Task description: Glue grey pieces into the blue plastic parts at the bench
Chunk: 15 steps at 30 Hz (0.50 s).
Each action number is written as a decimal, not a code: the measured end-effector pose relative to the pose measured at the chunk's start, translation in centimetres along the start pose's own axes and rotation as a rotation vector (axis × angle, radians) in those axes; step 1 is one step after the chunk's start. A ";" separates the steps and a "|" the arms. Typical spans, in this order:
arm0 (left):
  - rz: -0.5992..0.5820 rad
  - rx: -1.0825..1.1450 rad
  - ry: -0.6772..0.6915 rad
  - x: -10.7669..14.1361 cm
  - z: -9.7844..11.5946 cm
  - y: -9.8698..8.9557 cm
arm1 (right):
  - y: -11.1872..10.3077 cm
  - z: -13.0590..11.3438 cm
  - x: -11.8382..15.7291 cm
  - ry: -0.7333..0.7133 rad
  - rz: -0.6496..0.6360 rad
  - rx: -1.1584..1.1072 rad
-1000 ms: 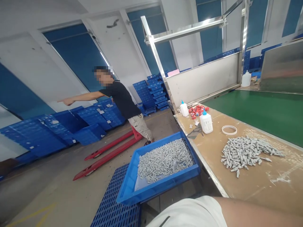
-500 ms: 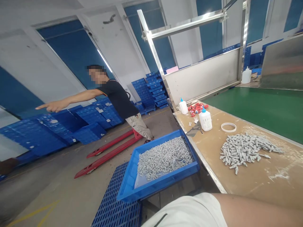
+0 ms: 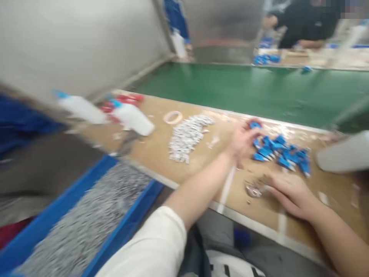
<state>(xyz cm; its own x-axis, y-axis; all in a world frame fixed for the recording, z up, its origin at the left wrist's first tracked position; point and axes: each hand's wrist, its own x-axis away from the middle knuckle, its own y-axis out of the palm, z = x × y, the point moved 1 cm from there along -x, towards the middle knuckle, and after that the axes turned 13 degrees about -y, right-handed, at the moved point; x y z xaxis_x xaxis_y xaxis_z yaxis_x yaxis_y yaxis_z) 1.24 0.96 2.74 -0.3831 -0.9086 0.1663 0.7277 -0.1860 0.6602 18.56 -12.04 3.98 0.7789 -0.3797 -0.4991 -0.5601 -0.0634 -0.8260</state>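
Observation:
My left hand [image 3: 243, 140] reaches over the brown tabletop, its fingers bent and closed on a blue plastic piece [image 3: 255, 125]. Just beside it lies a loose pile of blue plastic pieces [image 3: 284, 152] with pale tips. Lower and to the right, my right hand [image 3: 294, 192] rests near the table, fingers drawn together at a little heap of small shiny metal parts [image 3: 255, 188]. Blur hides what its fingertips hold. A heap of small light grey parts [image 3: 188, 136] lies left of my left hand.
White bottles with blue caps [image 3: 134, 117] stand near red pieces [image 3: 131, 99] and a tape ring [image 3: 173, 117]. A blue crate [image 3: 154, 188] of grey parts sits left of the table. Behind runs a green belt [image 3: 219, 84]; a person [image 3: 308, 25] is beyond it. A white container [image 3: 346, 152] is at right.
My view has swung right and down to the table. Both my hands now show, the left with a blue piece. The pointing person and red pallet truck's forks have left the view.

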 end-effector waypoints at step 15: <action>0.049 -0.235 0.044 0.0 -1.0 0.0 | 0.6 -0.3 -1.0 -0.112 -0.251 0.168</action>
<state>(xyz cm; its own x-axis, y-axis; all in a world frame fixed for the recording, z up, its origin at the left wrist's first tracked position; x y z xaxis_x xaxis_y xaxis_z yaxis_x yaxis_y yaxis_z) 1.82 0.57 1.98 -0.3229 -0.9332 0.1580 0.8591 -0.2190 0.4626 17.38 -12.03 4.05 0.9183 -0.2672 -0.2920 -0.2991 0.0146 -0.9541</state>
